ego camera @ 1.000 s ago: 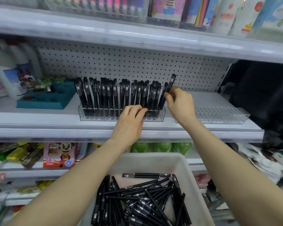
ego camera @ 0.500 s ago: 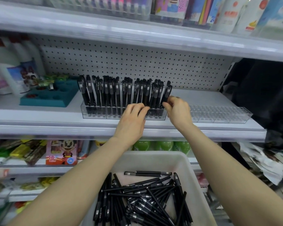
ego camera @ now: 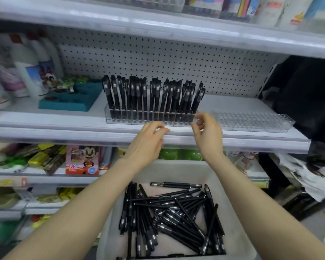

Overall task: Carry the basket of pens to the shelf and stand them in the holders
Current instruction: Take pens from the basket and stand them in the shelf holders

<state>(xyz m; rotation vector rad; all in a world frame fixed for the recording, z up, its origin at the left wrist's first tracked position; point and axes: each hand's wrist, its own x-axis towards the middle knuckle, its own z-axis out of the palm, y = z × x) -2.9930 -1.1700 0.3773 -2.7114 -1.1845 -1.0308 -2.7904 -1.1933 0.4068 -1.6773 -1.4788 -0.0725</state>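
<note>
I've got the shelf (ego camera: 158,136) across the view, and the white basket (ego camera: 178,170) sits low in front of it, right under both forearms, with a loose heap of black pens (ego camera: 169,212) lying crosswise on its bottom. Up on the shelf, the full holder (ego camera: 150,118) is packed with upright pens (ego camera: 152,94). The empty holder (ego camera: 251,121) just to its right shows none at all. So I judge we're about midway: one rack filled, one to go, plenty of stock below.

Both hands are up at the shelf edge. Left hand (ego camera: 146,145) hovers just in front of the full holder, fingers loosely curled, nothing in them. Right hand (ego camera: 207,136) is at that holder's right end, thumb and forefinger apart and relaxed, also carrying nothing. Whether a fingertip touches the plastic I can't tell, it's blurred.

Next move, as I read it: one hand drops into the basket, pinches a single pen by the barrel, turns it upright and feeds it into a slot of the empty holder, while the other steadies that light rack
</note>
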